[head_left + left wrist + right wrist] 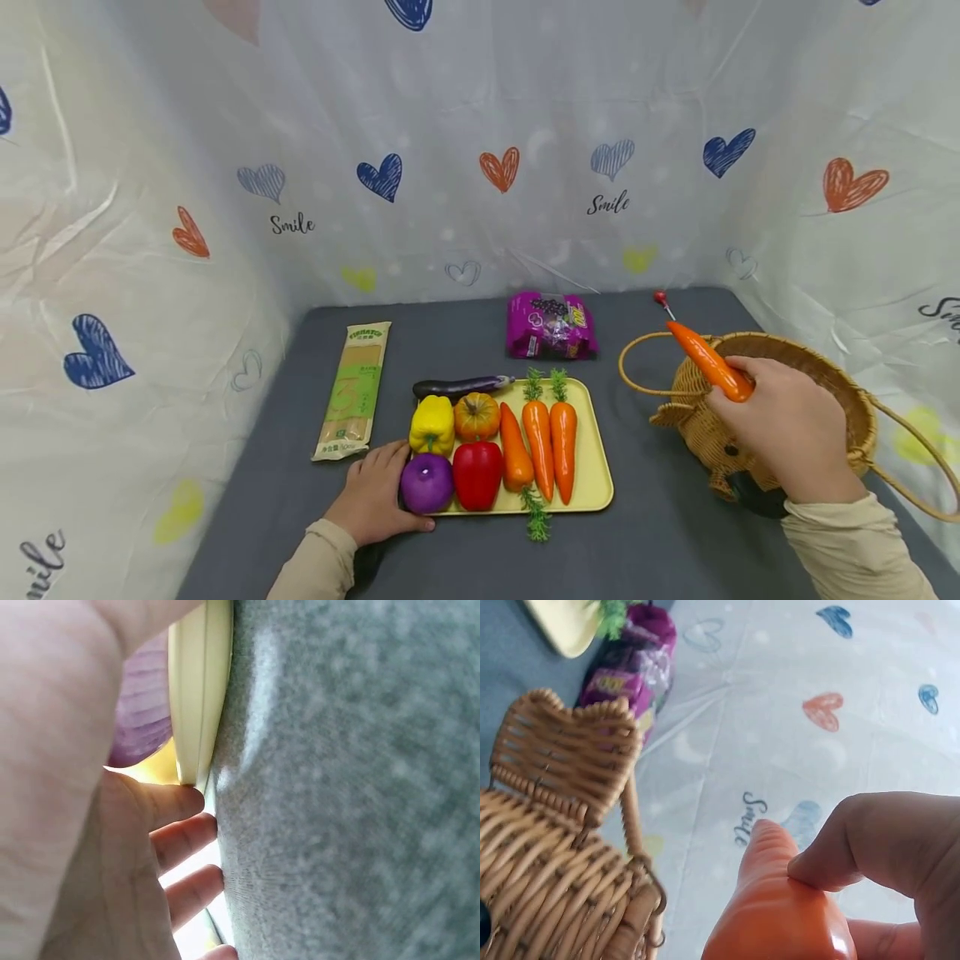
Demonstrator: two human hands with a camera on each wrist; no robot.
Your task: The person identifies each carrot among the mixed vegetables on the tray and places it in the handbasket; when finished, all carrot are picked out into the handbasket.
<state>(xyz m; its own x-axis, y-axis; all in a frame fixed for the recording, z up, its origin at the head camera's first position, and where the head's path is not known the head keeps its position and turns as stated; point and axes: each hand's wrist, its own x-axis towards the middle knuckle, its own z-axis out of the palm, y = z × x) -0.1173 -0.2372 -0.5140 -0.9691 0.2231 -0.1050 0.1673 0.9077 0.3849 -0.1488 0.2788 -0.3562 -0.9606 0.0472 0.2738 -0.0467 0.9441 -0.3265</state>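
My right hand [795,425] pinches an orange carrot [705,358] between thumb and fingers, its tapered end pointing up and away. The carrot is above the near left rim of an animal-shaped wicker basket [697,433]; the right wrist view shows the basket's woven ear [566,761] beside it. My left hand [378,492] rests at the near left corner of a pale yellow tray [596,475], fingers extended along its side and thumb at the front edge. On the tray lie a purple onion [427,483], red pepper [477,475], yellow pepper [432,425], small pumpkin [477,416], eggplant [461,387] and three carrots [538,442].
A noodle packet [352,392] lies left of the tray. Behind the tray sits a purple snack bag [551,325]. A red-tipped thin stick [661,297] shows behind the basket. The basket's loop handles [633,383] stick out sideways. A heart-printed curtain [450,208] surrounds the grey table.
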